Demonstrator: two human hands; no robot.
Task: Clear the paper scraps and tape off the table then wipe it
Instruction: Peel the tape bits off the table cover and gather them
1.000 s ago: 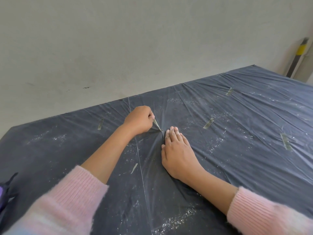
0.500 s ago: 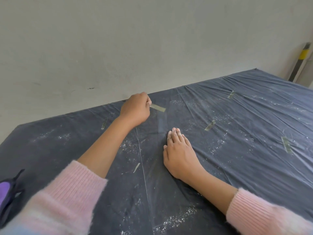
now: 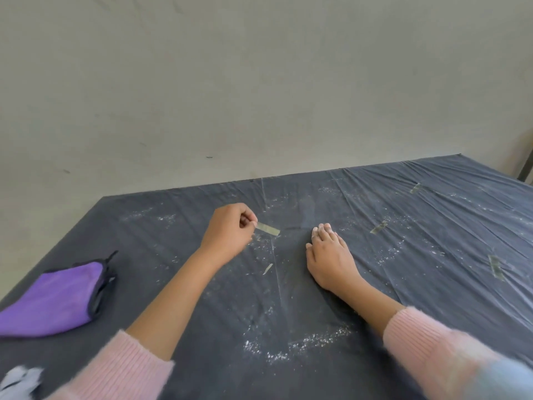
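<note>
held tape strip [image 3: 268,228]: pinched at its left end, free end pointing right, apparently lifted off the counter [image 3: 432,298]
left hand [image 3: 230,229]: fingers curled, thumb and forefinger gripping the strip; forearm reaches in from near left
right hand [image 3: 331,261]: flat, palm down, fingers straight, pressing the dark sheet just right of the held strip
next tape strip [image 3: 378,227]: right of the right hand and slightly farther; long axis runs near-left to far-right; the right hand is nearer
paper scrap [image 3: 267,268]: a sliver between the two forearms
purple cloth [image 3: 54,298]: near left, well apart from both hands
</note>
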